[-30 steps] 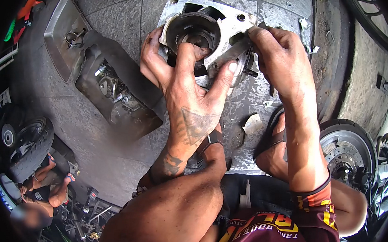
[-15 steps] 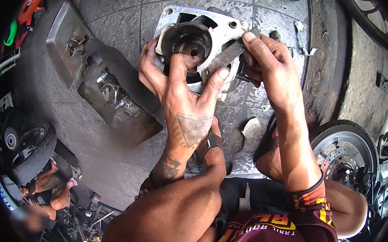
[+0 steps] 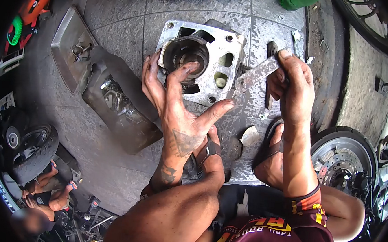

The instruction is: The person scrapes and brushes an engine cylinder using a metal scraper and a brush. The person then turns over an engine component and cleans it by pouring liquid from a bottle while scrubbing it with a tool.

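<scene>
A motorcycle engine cylinder (image 3: pixel 216 70) with a round bore and pale machined face lies below me. My left hand (image 3: pixel 179 102) grips its sleeve edge: the index finger reaches over the bore, other fingers lie along the outer left side, and the thumb sticks out to the right. In my right hand (image 3: pixel 295 81), a flat metal scraper blade (image 3: pixel 256 77) is pinched between thumb and fingers. Its far end is just off the cylinder's right lower corner; whether it touches cannot be made out.
A metal tray (image 3: pixel 69 45) and a dark cut-open container of small parts (image 3: pixel 119 100) lie on the left. A dark bar (image 3: pixel 269 95) is under my right hand. Wheels (image 3: pixel 344 154) stand at the right. Another person (image 3: pixel 47 198) sits at lower left.
The blade has come off the cylinder face as my right hand moved right and slightly down. My left thumb has left the blade and spread outward. The cylinder sits slightly lower in view.
</scene>
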